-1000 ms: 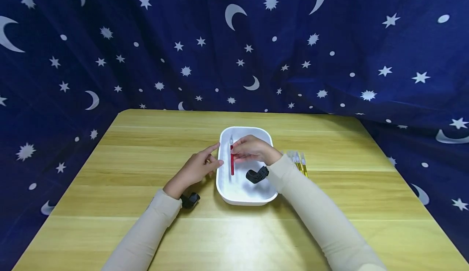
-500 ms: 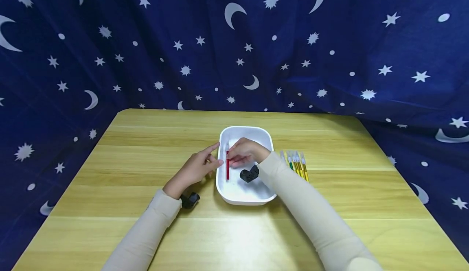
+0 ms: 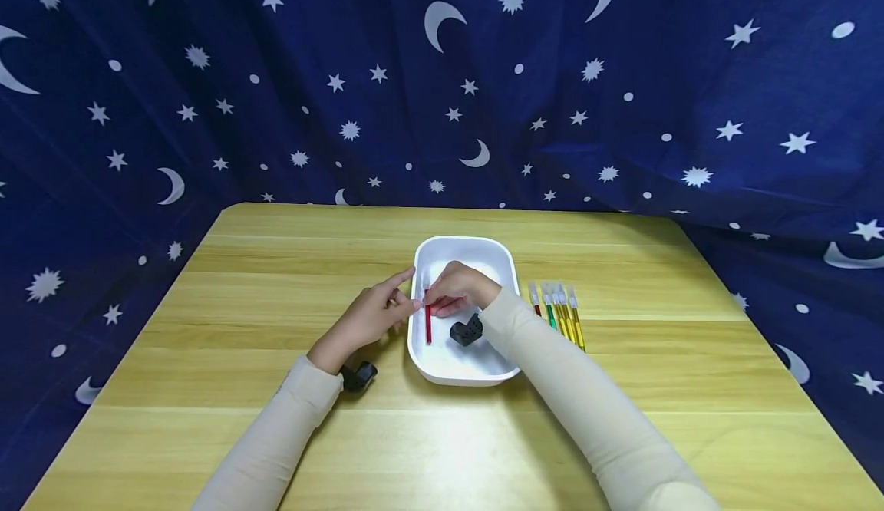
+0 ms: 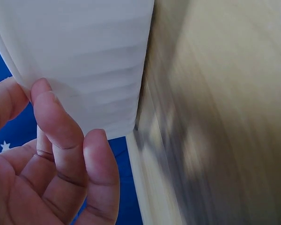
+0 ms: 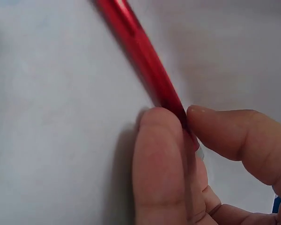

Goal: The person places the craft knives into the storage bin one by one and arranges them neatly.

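Observation:
In the head view my right hand (image 3: pixel 456 290) reaches into a white tray (image 3: pixel 464 379). Its thumb and fingers pinch a craft knife (image 3: pixel 428 328) with a shiny red handle, lying lengthwise along the tray's left side. The right wrist view shows the red handle (image 5: pixel 147 61) close up between fingertips and thumb; the knife's tip end is mostly hidden by the hand. My left hand (image 3: pixel 376 313) touches the tray's left rim with loosely bent fingers. Seen from the left wrist, those fingertips rest against the tray's outer wall (image 4: pixel 98 61).
Right of the tray, several similar capped knives (image 3: pixel 568 319) with gold, green and red handles lie side by side on the wooden table (image 3: pixel 290 281). A dark blue curtain (image 3: pixel 387 158) with moons and stars hangs behind the table.
My right hand has moved slightly left and down with the red knife, toward the tray's left wall. More of the knives on the right now show. The left hand has stayed at the rim.

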`<act>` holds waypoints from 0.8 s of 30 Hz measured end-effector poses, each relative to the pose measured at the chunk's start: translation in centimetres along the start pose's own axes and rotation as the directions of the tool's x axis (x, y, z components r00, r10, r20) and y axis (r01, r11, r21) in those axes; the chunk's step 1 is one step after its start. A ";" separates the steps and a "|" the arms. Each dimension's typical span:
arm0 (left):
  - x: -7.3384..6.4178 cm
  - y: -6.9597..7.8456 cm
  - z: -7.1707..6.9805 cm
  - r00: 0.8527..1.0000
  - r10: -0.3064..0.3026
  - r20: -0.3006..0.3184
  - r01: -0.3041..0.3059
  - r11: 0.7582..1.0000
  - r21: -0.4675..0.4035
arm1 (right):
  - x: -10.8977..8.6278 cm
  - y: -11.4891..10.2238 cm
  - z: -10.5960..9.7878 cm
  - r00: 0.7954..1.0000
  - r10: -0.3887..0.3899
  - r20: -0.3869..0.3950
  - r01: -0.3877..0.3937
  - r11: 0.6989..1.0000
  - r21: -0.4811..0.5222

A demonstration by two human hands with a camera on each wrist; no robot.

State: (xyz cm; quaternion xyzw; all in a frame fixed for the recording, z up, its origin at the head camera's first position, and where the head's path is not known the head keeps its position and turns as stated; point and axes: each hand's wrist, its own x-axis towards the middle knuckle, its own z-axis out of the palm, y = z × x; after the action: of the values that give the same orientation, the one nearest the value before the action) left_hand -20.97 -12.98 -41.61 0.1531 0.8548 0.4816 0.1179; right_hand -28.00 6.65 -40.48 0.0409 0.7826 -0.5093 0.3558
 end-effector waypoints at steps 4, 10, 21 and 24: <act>0.0 0.0 0.0 1.000 0.000 0.000 0.000 1.000 0.002 | 0.0 0.0 0.0 1.000 0.003 -0.006 -0.003 1.000 -0.013; 0.0 0.0 0.1 1.000 -0.006 -0.005 0.006 1.000 -0.002 | -0.2 0.0 -0.5 1.000 -0.007 0.013 0.007 0.999 -0.040; 0.0 -0.1 0.0 1.000 0.000 -0.008 0.000 1.000 -0.008 | -2.1 -0.8 -2.6 0.983 -0.146 0.111 0.151 0.988 -0.036; 0.0 -0.2 0.0 1.000 -0.004 -0.008 0.004 1.000 -0.012 | -2.8 -0.9 -3.1 0.974 -0.195 0.112 0.198 0.980 -0.013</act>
State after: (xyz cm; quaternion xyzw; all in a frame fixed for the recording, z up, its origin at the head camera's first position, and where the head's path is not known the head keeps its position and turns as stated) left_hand -21.02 -13.03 -41.75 0.1486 0.8527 0.4871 0.1165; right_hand -27.92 9.58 -37.40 -0.0690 0.7680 -0.5339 0.3469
